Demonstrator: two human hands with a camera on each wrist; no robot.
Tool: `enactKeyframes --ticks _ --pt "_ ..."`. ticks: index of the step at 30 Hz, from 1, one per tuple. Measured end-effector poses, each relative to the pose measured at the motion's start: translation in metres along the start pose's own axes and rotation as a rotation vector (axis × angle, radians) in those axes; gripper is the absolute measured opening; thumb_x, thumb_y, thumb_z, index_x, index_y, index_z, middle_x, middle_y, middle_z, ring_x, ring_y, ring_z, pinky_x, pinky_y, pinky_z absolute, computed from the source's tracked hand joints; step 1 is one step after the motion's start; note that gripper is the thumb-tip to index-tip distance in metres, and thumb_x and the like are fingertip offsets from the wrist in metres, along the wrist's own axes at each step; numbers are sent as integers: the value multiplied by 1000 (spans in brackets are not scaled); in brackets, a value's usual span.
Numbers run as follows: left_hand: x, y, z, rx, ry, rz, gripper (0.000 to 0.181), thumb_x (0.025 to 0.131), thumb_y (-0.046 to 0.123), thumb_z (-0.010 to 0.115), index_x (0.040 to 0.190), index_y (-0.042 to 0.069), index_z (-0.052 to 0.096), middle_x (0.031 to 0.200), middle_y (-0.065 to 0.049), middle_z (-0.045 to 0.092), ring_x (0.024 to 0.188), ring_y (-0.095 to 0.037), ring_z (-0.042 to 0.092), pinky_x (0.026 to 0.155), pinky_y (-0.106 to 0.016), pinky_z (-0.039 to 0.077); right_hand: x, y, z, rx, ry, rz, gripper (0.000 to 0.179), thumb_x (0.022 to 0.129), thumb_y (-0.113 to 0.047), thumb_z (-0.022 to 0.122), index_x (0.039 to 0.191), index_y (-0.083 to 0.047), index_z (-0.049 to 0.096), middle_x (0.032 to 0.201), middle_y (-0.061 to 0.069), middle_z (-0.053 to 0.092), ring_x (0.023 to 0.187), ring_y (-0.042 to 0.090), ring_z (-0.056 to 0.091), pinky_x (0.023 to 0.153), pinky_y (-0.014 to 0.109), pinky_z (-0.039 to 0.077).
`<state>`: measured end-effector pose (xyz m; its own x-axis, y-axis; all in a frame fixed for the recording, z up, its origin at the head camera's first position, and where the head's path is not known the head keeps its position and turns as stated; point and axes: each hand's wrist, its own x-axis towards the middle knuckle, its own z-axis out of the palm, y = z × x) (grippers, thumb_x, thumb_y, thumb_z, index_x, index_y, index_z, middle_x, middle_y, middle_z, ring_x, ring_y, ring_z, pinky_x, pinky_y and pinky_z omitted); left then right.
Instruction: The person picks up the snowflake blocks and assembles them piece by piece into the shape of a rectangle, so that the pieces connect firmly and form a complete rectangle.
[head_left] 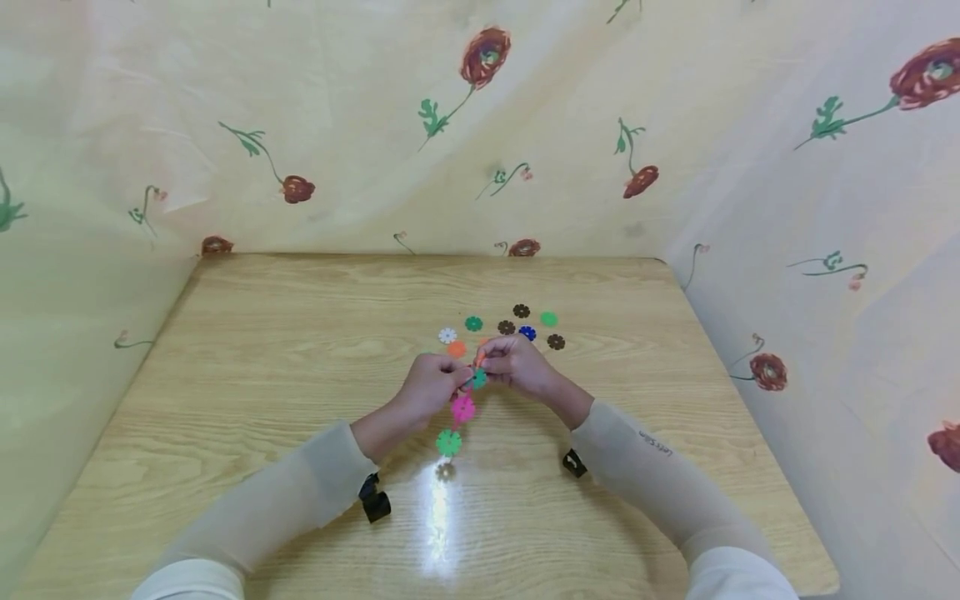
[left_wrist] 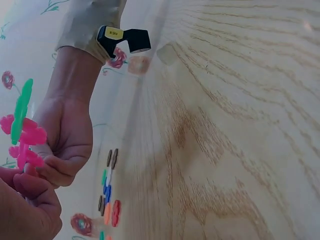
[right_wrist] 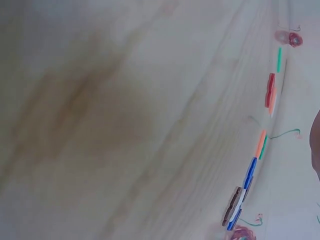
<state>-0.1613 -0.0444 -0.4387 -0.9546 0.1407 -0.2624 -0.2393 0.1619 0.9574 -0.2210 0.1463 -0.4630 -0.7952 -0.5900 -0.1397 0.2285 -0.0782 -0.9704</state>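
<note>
In the head view my left hand [head_left: 433,385] pinches a chain of joined snowflake discs near its upper end. A teal disc [head_left: 478,378] shows by the fingertips. Below it come a pink disc [head_left: 463,408], a light green disc [head_left: 449,442] and a pale brownish disc [head_left: 446,472]. My right hand [head_left: 522,364] pinches an orange disc [head_left: 480,359] right at the teal one, its fingers partly covering it. The left wrist view has both hands close together, with pink discs [left_wrist: 33,134] and a green disc [left_wrist: 21,111] rising above the fingertips.
Loose discs lie on the wooden table [head_left: 300,333] beyond the hands: white [head_left: 447,335], orange [head_left: 457,349], teal [head_left: 474,323], blue [head_left: 527,332], light green [head_left: 549,319] and several brown ones [head_left: 556,342]. Flowered cloth [head_left: 360,108] hangs behind the table and along its sides.
</note>
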Motion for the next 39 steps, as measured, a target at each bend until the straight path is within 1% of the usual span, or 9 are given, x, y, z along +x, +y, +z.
enactKeyframes --ticks 5,8,11,17,21,25,29,33,39 --pt "2 -3 -1 -27 -6 -25 18 99 9 64 86 -1 73 80 -8 68 67 -15 57 62 -27 52 0 -4 0 -77 14 54 18 97 12 53 104 9 69 93 8 71 80 14 69 74 26 59" --pt "4 -5 -3 -56 -14 -41 19 99 11 64 88 -1 73 81 -8 69 68 -15 58 65 -29 53 2 -5 0 -149 21 67 26 98 8 56 121 17 61 105 12 71 88 16 70 79 29 59" --pt "5 -7 -3 -75 -27 -43 18 99 10 64 88 -2 73 79 -8 69 67 -14 57 65 -30 53 4 -7 -3 -250 46 75 29 99 4 58 125 14 61 111 16 70 90 19 70 80 31 59" --pt "7 -9 -4 -58 -62 -47 18 98 10 65 88 -2 74 78 -6 70 61 -10 52 59 -24 46 1 -22 -25 -488 160 96 27 101 -6 61 124 8 65 110 24 69 83 32 63 66 31 54" --pt "7 -10 -5 -66 -92 -72 17 98 10 65 89 -2 73 80 -7 71 62 -10 53 59 -23 46 -7 -31 -50 -650 244 120 25 100 -7 63 120 7 67 101 25 69 68 24 55 55 28 45" --pt "7 -11 -6 -77 -117 -87 16 99 9 65 90 -2 72 81 -7 70 64 -10 53 59 -21 45 -17 -32 -67 -914 249 140 20 96 -5 66 112 6 71 92 17 67 69 20 57 58 27 48" --pt "7 -11 -5 -72 -139 -86 18 99 10 64 88 -2 72 81 -7 68 63 -10 53 59 -21 45 -22 -25 -70 -1150 221 201 17 91 -12 73 102 1 73 91 8 70 80 21 63 70 33 54" --pt "8 -14 -4 -72 -168 -82 19 99 10 63 88 -2 72 79 -6 67 63 -10 54 59 -22 46 -21 -17 -65 -1259 220 247 19 87 -19 78 94 -3 73 89 7 71 79 22 64 72 37 54" --pt "8 -15 -2 -91 -171 -67 20 99 10 63 88 -4 72 75 -4 67 61 -9 53 57 -21 44 -19 -12 -60 -1298 244 265 16 87 -18 76 93 -4 70 88 6 69 78 21 63 70 36 54"
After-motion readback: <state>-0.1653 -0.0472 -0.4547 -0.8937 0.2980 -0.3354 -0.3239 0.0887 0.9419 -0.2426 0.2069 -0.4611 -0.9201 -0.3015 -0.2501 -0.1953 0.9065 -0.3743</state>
